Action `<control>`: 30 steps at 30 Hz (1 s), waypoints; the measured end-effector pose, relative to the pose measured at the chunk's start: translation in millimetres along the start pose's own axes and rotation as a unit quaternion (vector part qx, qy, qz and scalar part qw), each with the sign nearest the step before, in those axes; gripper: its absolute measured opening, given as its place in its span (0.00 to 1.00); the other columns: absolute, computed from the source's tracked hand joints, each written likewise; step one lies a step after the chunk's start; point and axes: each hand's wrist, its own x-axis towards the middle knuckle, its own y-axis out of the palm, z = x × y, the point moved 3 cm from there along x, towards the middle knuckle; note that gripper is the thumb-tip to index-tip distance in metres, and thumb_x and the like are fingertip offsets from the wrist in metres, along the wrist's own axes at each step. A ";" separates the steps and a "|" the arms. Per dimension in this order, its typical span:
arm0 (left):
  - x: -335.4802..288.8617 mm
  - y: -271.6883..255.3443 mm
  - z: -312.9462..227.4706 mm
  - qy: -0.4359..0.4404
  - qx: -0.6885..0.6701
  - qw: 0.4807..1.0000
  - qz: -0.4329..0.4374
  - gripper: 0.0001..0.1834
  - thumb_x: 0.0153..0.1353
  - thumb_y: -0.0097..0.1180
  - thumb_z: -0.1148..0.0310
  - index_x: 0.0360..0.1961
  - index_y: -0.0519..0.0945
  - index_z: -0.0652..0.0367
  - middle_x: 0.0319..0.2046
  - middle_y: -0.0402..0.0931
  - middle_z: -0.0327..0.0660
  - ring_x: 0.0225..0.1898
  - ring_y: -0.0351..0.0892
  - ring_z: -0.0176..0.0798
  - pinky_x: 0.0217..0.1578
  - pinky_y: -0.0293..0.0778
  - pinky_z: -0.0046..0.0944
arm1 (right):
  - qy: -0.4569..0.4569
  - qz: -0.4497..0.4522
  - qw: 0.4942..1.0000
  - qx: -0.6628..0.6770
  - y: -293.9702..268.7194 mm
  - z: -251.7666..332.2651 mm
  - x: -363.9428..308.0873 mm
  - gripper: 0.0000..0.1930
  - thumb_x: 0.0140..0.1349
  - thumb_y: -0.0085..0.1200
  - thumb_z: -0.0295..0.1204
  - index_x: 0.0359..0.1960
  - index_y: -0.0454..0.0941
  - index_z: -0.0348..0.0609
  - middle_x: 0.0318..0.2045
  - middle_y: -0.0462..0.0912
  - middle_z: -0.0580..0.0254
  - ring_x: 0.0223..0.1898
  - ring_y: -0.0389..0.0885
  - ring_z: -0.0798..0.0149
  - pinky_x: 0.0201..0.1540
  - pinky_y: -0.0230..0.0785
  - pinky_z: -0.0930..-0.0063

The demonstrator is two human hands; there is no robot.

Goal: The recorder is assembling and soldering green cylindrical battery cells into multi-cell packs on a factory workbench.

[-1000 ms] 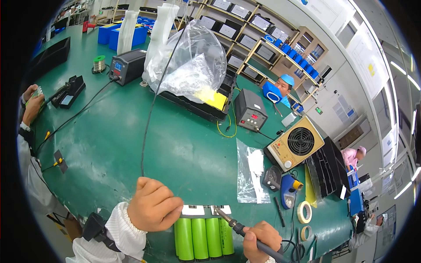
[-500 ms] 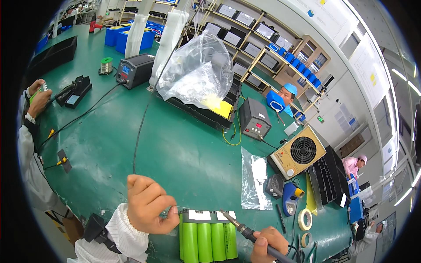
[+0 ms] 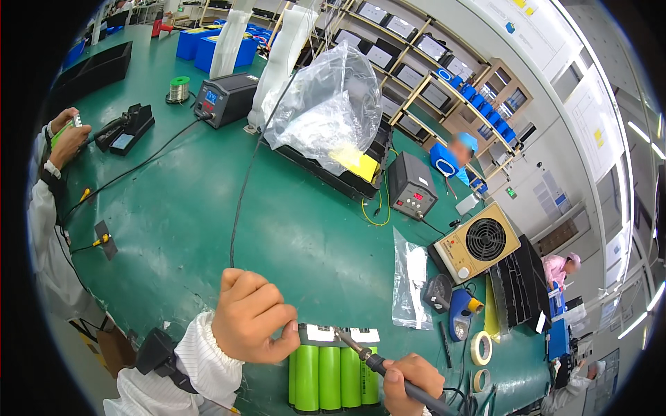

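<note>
A battery pack (image 3: 329,378) of bright green cylindrical cells lies near the front edge, with a pale strip and white pieces along its far end. My right hand (image 3: 414,383) grips a soldering iron (image 3: 374,362), whose tip rests at or just above that far end. Just left of the pack, my left hand (image 3: 253,319) is closed in a pinch on thin solder wire, which is barely visible and leads toward the tip. A black cord (image 3: 239,208) runs down to my left hand; where it goes behind the knuckles is hidden.
A soldering station (image 3: 412,186), a beige fan unit (image 3: 468,253), a blue iron holder (image 3: 460,315) and tape rolls (image 3: 480,348) stand to the right. A bag-filled black tray (image 3: 326,173) sits beyond. At left, a co-worker's hands (image 3: 68,139) hold a green item.
The iron's tip has shifted left along the pack's far end, closer to my left hand. The view has turned slightly, moving the whole scene a little to the right.
</note>
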 end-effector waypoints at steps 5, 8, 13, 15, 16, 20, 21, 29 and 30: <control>0.3 3.6 -1.9 0.002 -0.004 1.000 0.006 0.06 0.34 0.59 0.69 0.19 0.76 0.49 0.20 0.65 0.30 0.29 0.67 0.36 0.37 0.57 0.39 | -0.021 -0.007 0.999 -0.025 -0.5 2.8 0.4 0.08 0.60 0.62 0.30 0.27 0.81 0.38 0.17 0.75 0.58 0.16 0.71 0.62 0.22 0.63 0.70; 1.0 5.5 -3.1 0.010 -0.001 1.000 0.011 0.06 0.36 0.59 0.69 0.20 0.76 0.49 0.20 0.65 0.30 0.29 0.68 0.36 0.37 0.58 0.38 | -0.025 -0.005 0.999 -0.030 -1.5 1.8 0.1 0.08 0.60 0.62 0.30 0.28 0.81 0.39 0.17 0.75 0.57 0.16 0.72 0.62 0.22 0.64 0.70; -1.1 7.1 -3.5 0.011 -0.008 1.000 0.017 0.06 0.36 0.59 0.71 0.20 0.77 0.49 0.20 0.65 0.29 0.29 0.68 0.35 0.37 0.58 0.38 | -0.021 -0.003 0.999 -0.026 0.4 1.8 -0.6 0.08 0.60 0.62 0.30 0.27 0.81 0.40 0.17 0.75 0.57 0.15 0.72 0.61 0.22 0.64 0.69; -3.3 11.0 -2.4 0.016 -0.017 1.000 0.019 0.07 0.34 0.59 0.70 0.20 0.77 0.49 0.20 0.66 0.30 0.29 0.68 0.37 0.37 0.57 0.40 | -0.024 0.002 0.999 -0.038 -0.5 3.9 0.6 0.07 0.60 0.62 0.30 0.28 0.80 0.41 0.17 0.75 0.57 0.16 0.72 0.60 0.22 0.65 0.68; -4.5 12.6 -2.2 0.022 -0.026 0.999 0.021 0.08 0.32 0.59 0.70 0.20 0.78 0.49 0.20 0.66 0.30 0.30 0.67 0.39 0.37 0.56 0.41 | -0.026 0.002 0.999 -0.037 -1.3 4.0 0.8 0.07 0.60 0.62 0.30 0.28 0.80 0.41 0.17 0.75 0.57 0.16 0.72 0.60 0.22 0.65 0.68; -7.8 14.2 -0.5 0.022 -0.037 0.999 0.022 0.08 0.33 0.59 0.71 0.20 0.78 0.49 0.20 0.66 0.30 0.30 0.67 0.39 0.37 0.56 0.41 | -0.030 0.025 0.998 -0.056 -1.0 2.7 -2.6 0.07 0.60 0.61 0.30 0.28 0.79 0.41 0.18 0.76 0.56 0.17 0.73 0.60 0.23 0.65 0.68; -7.4 13.5 -1.6 0.020 -0.034 0.999 0.025 0.08 0.33 0.60 0.71 0.20 0.78 0.49 0.20 0.66 0.30 0.30 0.67 0.39 0.37 0.56 0.41 | -0.024 0.036 0.997 -0.059 -1.3 2.0 -3.2 0.07 0.60 0.61 0.30 0.29 0.79 0.40 0.19 0.77 0.55 0.17 0.74 0.60 0.23 0.66 0.68; -4.3 12.5 -3.6 0.021 -0.040 0.999 0.029 0.08 0.34 0.60 0.71 0.21 0.79 0.49 0.20 0.67 0.29 0.29 0.68 0.38 0.37 0.57 0.40 | -0.032 0.034 0.998 -0.042 -0.8 4.4 -1.8 0.05 0.60 0.59 0.27 0.29 0.79 0.39 0.20 0.78 0.55 0.18 0.74 0.59 0.24 0.65 0.67; -3.5 13.6 -4.3 0.021 -0.044 0.998 0.026 0.08 0.35 0.60 0.72 0.21 0.77 0.49 0.20 0.66 0.29 0.29 0.68 0.36 0.37 0.57 0.39 | -0.026 0.043 0.998 -0.043 -1.1 4.3 -1.6 0.04 0.59 0.59 0.26 0.29 0.79 0.39 0.21 0.78 0.55 0.19 0.74 0.59 0.24 0.65 0.67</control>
